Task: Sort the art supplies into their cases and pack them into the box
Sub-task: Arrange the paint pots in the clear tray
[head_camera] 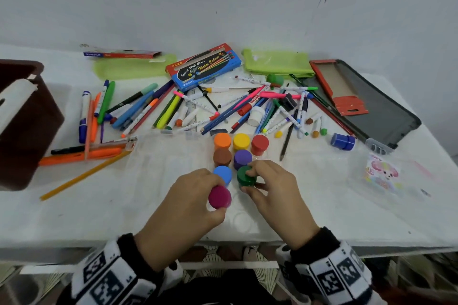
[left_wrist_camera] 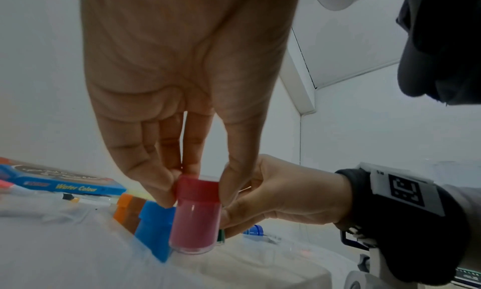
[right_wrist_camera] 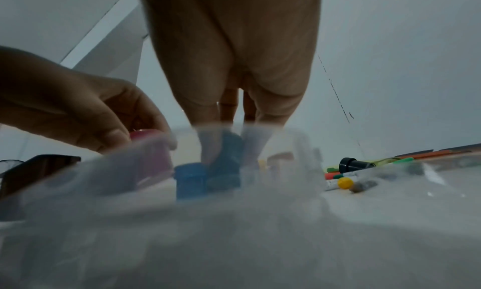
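Several paint pots stand in a clear plastic tray in the middle of the table: orange, yellow, red, brown, purple and light blue. My left hand pinches a magenta pot by its lid, just above the tray near the blue pot; the left wrist view shows the magenta pot upright between thumb and fingers. My right hand grips a green pot standing beside the purple one.
Pens, markers and pencils lie scattered behind the tray. A blue water colour box, green pouches and an open dark case sit at the back. A brown box stands at left. A loose blue pot lies at right.
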